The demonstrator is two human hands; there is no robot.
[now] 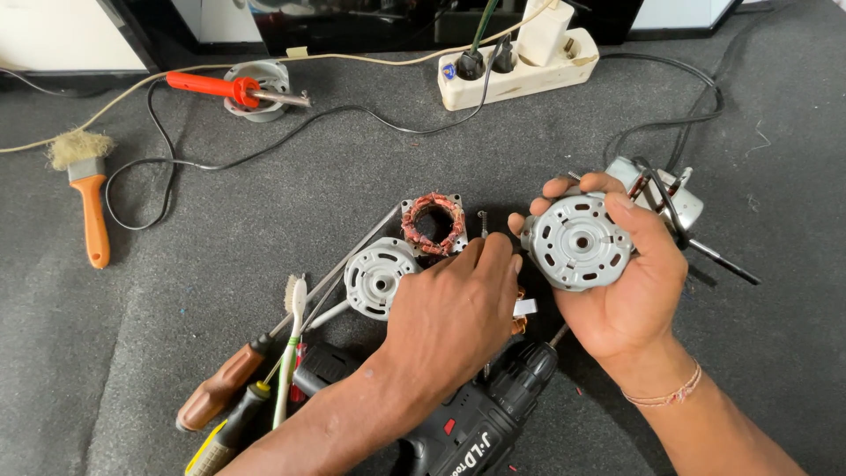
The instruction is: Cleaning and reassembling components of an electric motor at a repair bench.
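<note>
Right hand (630, 291) fingers clasp motor housing (577, 242); left hand (449, 313) fingers curled over bolt (483, 222), grip unclear

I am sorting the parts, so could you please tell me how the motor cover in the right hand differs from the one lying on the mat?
The held cover is gripped in the right hand, off the mat; the lying cover rests flat beside the copper-wound stator. The held cover looks larger, being nearer the camera. The left hand partly hides the lying cover. Both are round, grey, slotted metal.

Left hand (454, 308) palm-down, right hand (621, 291) cupped.
</note>
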